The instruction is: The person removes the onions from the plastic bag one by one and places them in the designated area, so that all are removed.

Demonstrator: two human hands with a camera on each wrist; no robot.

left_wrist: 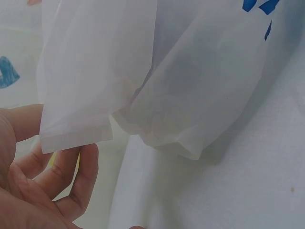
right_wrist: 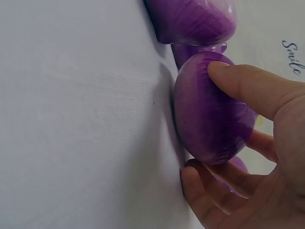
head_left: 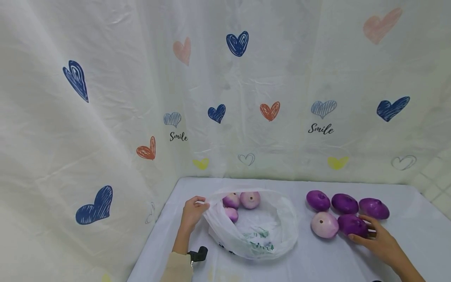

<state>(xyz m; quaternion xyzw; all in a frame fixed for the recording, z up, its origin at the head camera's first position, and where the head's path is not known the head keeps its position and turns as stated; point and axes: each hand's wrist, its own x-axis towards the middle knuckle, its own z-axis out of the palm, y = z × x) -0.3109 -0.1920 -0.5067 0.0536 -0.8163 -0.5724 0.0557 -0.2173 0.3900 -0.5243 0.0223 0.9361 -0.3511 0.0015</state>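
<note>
My left hand [head_left: 193, 212] pinches the left rim of a white plastic bag [head_left: 287, 231]; in the left wrist view, the thumb lies on one side of the bag's edge [left_wrist: 76, 136] and fingers on the other. Inside the wide-mouthed bag are three purple-and-white onions, one an onion [head_left: 250, 199] at the back. To the right, my right hand [head_left: 382, 241] holds a dark purple onion [head_left: 350, 226] between thumb and fingers. In the right wrist view this onion [right_wrist: 209, 109] sits close to the tabletop, thumb on its upper side and fingertips along the lower end.
A paler onion [head_left: 324, 225] stands just left of the held one. Behind them is a row of three purple onions, including the middle onion [head_left: 345, 204]. A white cloth covers the table [head_left: 310, 266]. Behind it hangs a curtain [head_left: 218, 78] printed with hearts.
</note>
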